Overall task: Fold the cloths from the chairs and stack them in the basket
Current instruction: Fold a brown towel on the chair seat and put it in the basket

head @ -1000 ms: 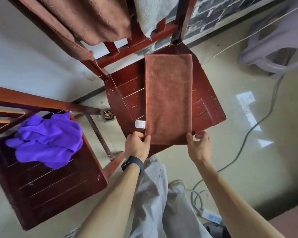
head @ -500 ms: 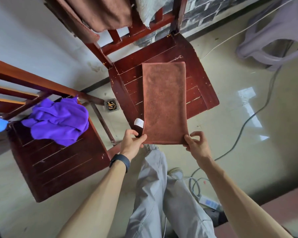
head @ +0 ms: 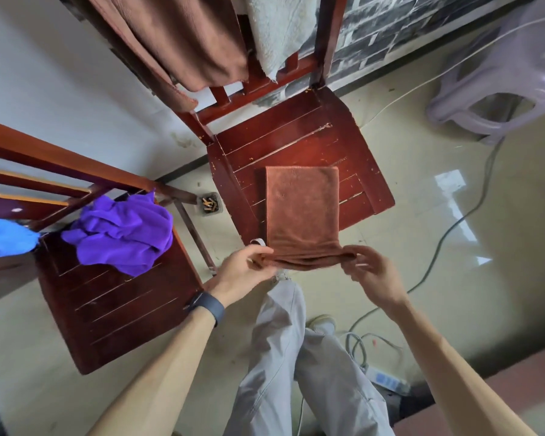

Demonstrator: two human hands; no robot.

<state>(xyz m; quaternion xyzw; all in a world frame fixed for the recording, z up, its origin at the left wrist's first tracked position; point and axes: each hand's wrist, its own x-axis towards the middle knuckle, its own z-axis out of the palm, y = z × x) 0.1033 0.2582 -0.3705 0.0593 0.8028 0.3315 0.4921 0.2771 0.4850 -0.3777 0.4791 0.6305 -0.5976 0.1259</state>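
No legible text, brand, number or sign showing anywhere. Small white tag (head: 258, 241) peeking out at the near left corner of the brown cloth (head: 302, 212), beside the left hand (head: 244, 269), facing edge-on and too small for reading. Dark wristband (head: 205, 307) showing a blank face. White power strip (head: 387, 379) lying on the floor with a blue patch on it, any marking there blurring beyond reading.
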